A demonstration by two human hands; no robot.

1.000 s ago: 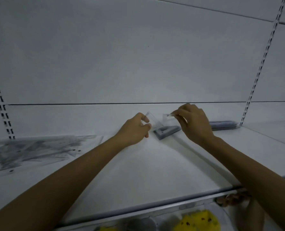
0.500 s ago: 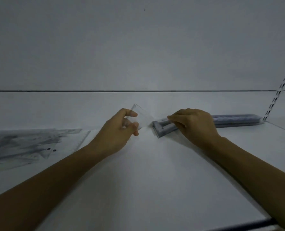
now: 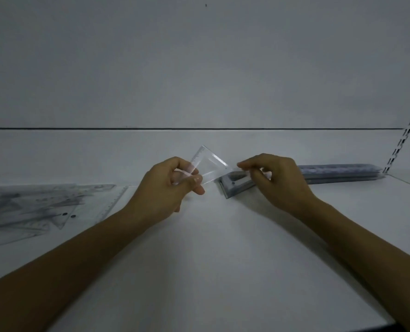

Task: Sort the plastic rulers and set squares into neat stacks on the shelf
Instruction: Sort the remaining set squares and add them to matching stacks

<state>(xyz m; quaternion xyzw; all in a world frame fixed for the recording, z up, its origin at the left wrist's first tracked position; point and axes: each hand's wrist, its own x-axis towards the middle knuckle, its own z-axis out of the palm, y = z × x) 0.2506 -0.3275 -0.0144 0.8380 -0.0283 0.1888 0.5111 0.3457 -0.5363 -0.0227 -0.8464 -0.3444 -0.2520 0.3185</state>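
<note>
2 hands meet above the middle of the white shelf (image 3: 211,271). Our left hand (image 3: 165,188) pinches a small clear set square (image 3: 210,165) between thumb and fingers, holding it tilted and lifted off the board. Our right hand (image 3: 280,183) is curled at the square's 3 o'clock tip, forefinger and thumb close together; whether they pinch that tip we cannot tell. Just behind it, running toward 3 o'clock along the back wall (image 3: 199,68), lies 1 tidy stack of grey rulers (image 3: 343,172), so we judge that part largely done. At 9 o'clock a loose heap of clear rulers and set squares (image 3: 43,207) lies overlapping at odd angles. That heap is what is left, and no neat stack of set squares shows yet.
</note>
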